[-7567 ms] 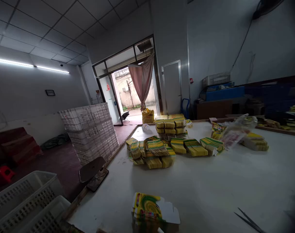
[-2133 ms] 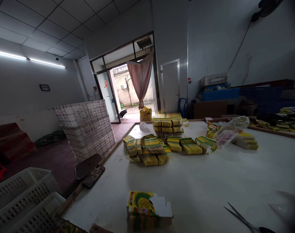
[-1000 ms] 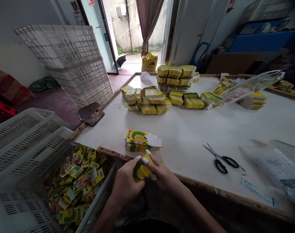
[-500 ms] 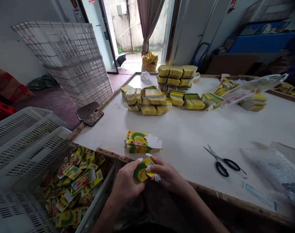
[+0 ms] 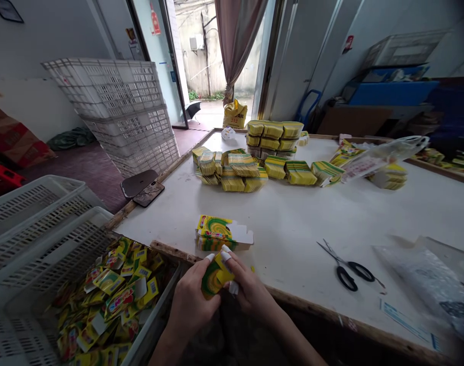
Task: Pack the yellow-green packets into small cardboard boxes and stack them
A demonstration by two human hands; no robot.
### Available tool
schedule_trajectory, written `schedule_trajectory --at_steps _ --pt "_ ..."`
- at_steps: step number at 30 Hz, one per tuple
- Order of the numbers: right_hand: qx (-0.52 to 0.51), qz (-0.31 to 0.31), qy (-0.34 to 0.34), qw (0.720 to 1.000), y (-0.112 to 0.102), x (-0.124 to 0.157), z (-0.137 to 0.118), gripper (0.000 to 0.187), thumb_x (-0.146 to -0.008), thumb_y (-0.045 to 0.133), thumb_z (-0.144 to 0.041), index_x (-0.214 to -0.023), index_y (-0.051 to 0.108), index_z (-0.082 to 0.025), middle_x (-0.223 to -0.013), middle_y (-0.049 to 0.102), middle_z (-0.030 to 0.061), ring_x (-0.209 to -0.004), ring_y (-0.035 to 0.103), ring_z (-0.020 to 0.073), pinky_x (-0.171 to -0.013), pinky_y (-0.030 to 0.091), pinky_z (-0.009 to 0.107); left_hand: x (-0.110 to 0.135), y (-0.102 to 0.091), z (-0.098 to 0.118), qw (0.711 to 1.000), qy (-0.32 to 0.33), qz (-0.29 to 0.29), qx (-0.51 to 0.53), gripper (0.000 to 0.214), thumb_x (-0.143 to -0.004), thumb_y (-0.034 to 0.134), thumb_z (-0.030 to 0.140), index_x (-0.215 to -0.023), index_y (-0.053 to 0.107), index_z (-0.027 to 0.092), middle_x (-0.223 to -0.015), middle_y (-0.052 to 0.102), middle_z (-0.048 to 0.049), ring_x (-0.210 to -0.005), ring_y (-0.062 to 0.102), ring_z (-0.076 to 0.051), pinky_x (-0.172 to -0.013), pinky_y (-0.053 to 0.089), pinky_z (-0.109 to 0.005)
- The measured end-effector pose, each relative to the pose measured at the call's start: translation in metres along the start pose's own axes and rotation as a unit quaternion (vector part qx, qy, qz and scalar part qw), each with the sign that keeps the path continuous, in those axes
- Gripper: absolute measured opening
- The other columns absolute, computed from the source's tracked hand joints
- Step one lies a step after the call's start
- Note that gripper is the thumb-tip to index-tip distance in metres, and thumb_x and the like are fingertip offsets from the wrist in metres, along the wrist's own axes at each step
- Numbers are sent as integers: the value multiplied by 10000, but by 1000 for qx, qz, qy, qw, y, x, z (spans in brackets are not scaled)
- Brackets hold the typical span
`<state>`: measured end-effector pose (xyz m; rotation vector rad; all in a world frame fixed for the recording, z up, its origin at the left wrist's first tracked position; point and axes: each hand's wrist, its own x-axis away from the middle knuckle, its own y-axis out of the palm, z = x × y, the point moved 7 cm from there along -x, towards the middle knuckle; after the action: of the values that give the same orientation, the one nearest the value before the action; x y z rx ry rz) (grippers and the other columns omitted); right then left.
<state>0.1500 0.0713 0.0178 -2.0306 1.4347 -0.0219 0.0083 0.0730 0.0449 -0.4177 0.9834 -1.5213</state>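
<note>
Between my hands, just off the table's front edge, is a small yellow and green cardboard box [image 5: 212,278]. My left hand [image 5: 194,292] is wrapped round its left side, thumb on top. My right hand [image 5: 247,284] grips its right end, with thumb and fingers on the yellow flap. White wrappings cover several of my fingertips. Just beyond my hands lies a stack of flat yellow box blanks [image 5: 214,231], the top one with its white flaps pointing right. To my left, a white plastic crate [image 5: 155,310] holds many small yellow boxes.
Black-handled scissors [image 5: 344,267] lie open on the right of the white table [image 5: 293,223], near a clear plastic bag [image 5: 418,279]. Bundled yellow blanks [image 5: 243,170] are piled at the back. A phone [image 5: 148,194] rests at the left edge. Stacked white crates [image 5: 121,112] stand beyond.
My hands have shifted slightly left and closer together, with the right fingers further over the box's flap. The camera view has tilted up a little.
</note>
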Motion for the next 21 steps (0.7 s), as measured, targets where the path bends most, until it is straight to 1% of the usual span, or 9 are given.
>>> schedule_trajectory --at_steps 3,5,7,9,11,13,15,17,21 --pt "-49 -6 -23 999 -4 -10 -5 691 -925 557 -409 -1506 257 -187 -1540 332 192 -1419 334 302 -1120 361 452 0 -4 -7 1000 -15 14 17 552 -729 658 322 -1231 544 123 -1165 688 -154 -1071 665 -279 -908 557 -389" --pt "-85 -18 -34 996 -7 -14 -7 724 -912 569 -455 -1506 255 -186 -1531 352 188 -1409 355 294 -1122 355 440 0 -6 -10 999 -26 11 41 579 -717 677 321 -1240 541 114 -1152 695 -143 -1058 672 -267 -905 559 -364" --pt "-93 -28 -31 995 -9 -16 -8 647 -942 527 -423 -1496 284 -193 -1526 367 180 -1409 359 273 -1125 349 427 -2 -8 -12 998 -28 8 56 568 -707 682 304 -1224 553 107 -1138 700 -136 -1045 677 -261 -899 560 -350" --pt "-73 -42 -16 996 -9 -15 -7 519 -964 492 -359 -1448 380 -210 -1543 344 168 -1409 363 260 -1114 363 407 -3 -9 -13 998 -18 7 60 541 -692 675 268 -1197 570 105 -1132 701 -135 -1038 679 -261 -897 560 -349" --pt "-52 -56 2 997 -5 -12 -6 406 -964 484 -307 -1362 492 -227 -1565 303 154 -1384 406 257 -1077 407 378 -3 -9 -13 998 -9 6 58 529 -673 664 230 -1182 577 111 -1134 699 -135 -1038 677 -262 -896 561 -353" --pt "-51 -58 16 997 -2 -9 -3 335 -960 483 -271 -1284 558 -233 -1575 282 146 -1343 465 255 -1032 446 354 -4 -6 -13 998 -5 -5 55 538 -661 646 193 -1189 572 126 -1146 695 -129 -1051 671 -262 -898 560 -358" --pt "-61 -45 19 997 -2 -7 0 313 -953 485 -251 -1254 570 -231 -1569 294 150 -1325 486 255 -1020 454 354 -4 -2 -13 999 -5 -15 52 553 -653 628 168 -1201 563 137 -1157 691 -125 -1067 664 -263 -907 556 -370" --pt "-68 -33 16 997 -2 -7 4 313 -948 496 -264 -1253 559 -234 -1548 330 152 -1332 473 258 -1034 442 365 -5 0 -13 998 -5 -21 51 558 -658 623 171 -1211 557 135 -1166 687 -131 -1077 659 -268 -916 552 -380" --pt "-85 -11 2 996 -6 -10 4 391 -920 557 -373 -1283 509 -236 -1453 422 154 -1323 463 257 -1041 437 365 -5 4 -11 997 -11 -34 63 546 -695 646 229 -1219 553 106 -1168 682 -147 -1067 663 -273 -908 556 -379"
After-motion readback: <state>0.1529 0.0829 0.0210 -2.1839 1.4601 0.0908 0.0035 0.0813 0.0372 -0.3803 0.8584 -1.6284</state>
